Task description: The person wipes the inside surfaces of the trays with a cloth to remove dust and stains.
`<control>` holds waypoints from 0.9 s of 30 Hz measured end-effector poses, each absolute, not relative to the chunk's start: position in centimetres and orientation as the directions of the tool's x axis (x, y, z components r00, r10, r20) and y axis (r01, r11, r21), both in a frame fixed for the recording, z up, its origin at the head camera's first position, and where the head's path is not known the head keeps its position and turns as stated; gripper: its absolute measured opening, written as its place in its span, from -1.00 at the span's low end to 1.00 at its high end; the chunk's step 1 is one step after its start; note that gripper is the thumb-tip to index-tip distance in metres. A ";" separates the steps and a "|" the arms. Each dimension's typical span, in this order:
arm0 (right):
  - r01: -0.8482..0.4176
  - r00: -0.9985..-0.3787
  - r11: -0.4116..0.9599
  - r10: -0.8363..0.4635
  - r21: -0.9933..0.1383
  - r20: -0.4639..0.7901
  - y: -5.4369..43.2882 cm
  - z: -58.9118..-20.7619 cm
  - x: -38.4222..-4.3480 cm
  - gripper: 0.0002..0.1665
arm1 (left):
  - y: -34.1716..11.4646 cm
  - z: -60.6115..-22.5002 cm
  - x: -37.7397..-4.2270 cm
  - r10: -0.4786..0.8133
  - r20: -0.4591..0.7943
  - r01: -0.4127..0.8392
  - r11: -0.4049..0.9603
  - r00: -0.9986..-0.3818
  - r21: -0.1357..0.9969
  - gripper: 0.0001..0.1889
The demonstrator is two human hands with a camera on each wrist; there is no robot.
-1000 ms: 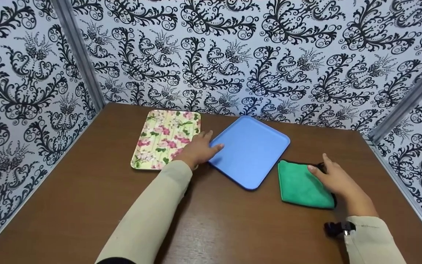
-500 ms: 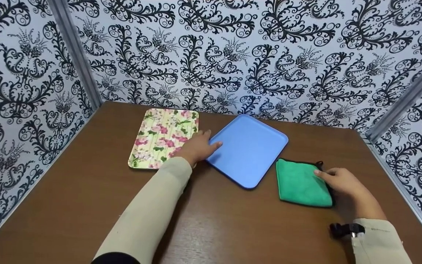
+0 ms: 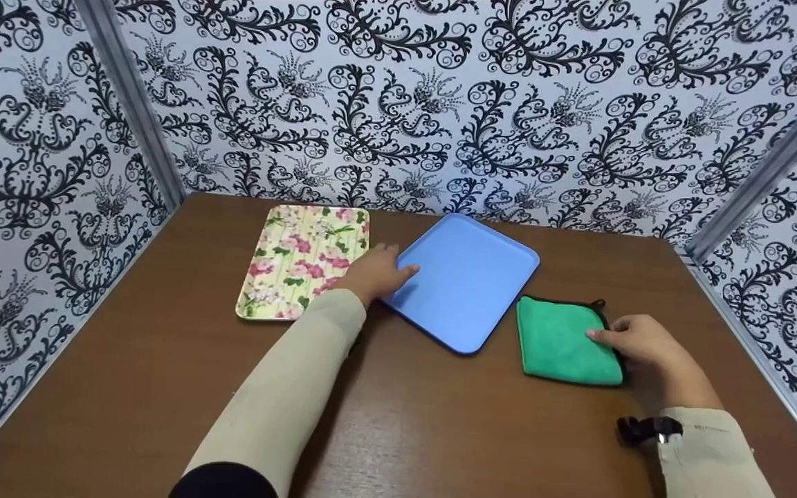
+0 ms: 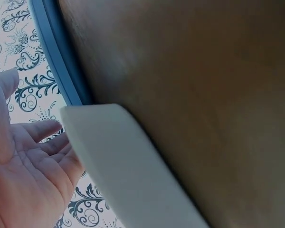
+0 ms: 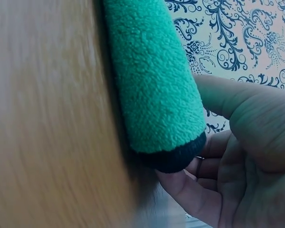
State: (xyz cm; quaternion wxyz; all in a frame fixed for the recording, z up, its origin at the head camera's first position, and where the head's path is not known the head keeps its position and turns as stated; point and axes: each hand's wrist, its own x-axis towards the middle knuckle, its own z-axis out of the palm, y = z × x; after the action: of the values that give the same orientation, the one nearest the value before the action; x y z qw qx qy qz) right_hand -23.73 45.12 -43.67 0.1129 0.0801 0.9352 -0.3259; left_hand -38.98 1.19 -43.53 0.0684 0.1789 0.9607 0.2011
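Observation:
A folded green microfibre cloth (image 3: pixel 557 339) with a black edge lies at the right of the brown table. My right hand (image 3: pixel 647 346) pinches its right side, the thumb on top and the fingers curled at the black edge. In the right wrist view the fold of cloth (image 5: pixel 154 80) sits between thumb and forefinger. My left hand (image 3: pixel 373 272) hovers with fingers stretched out between a floral tray (image 3: pixel 301 256) and a blue tray (image 3: pixel 468 283). In the left wrist view its palm (image 4: pixel 33 171) faces the camera, beside the cream rim of the floral tray (image 4: pixel 118 156), holding nothing.
The brown wooden table (image 3: pixel 405 415) is closed in by patterned black-and-white walls (image 3: pixel 412 104) at the back and sides, with metal posts in the corners. The blue tray stands turned at an angle between the floral tray and the cloth.
My right hand has come down from spread fingers over the cloth to a pinch on its right edge. The left hand stays nearly in place between the trays.

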 end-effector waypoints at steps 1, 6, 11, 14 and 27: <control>0.229 -0.961 0.770 0.080 -0.596 -0.266 45.1 -43.7 -23.7 -0.51 | 1.3 -43.5 -39.1 0.367 -0.066 0.311 0.859 -0.928 0.406 -0.15; 0.232 -0.962 0.769 0.091 -0.596 -0.257 44.9 -43.8 -23.8 -0.51 | 1.5 -43.0 -39.1 0.348 -0.085 0.296 0.883 -0.934 0.365 -0.19; 0.232 -0.963 0.768 0.095 -0.597 -0.253 45.0 -43.9 -23.9 -0.53 | 1.7 -43.2 -39.4 0.345 -0.050 0.311 0.892 -0.937 0.329 -0.40; 0.228 -0.964 0.779 0.095 -0.584 -0.250 45.1 -43.9 -23.9 -0.52 | 1.8 -43.6 -39.6 0.355 -0.033 0.327 0.890 -0.934 0.316 -0.52; 0.227 -0.962 0.830 0.110 -0.509 -0.250 45.2 -44.0 -23.9 -0.38 | 1.6 -43.9 -39.9 0.387 -0.010 0.369 0.886 -0.922 0.281 -0.76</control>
State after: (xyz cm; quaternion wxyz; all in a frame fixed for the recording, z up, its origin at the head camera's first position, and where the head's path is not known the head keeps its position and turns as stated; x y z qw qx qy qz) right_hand -23.93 45.20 -43.96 0.1057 0.0886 0.9508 -0.2775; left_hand -39.90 1.58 -43.88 0.0331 0.1949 0.9705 0.1381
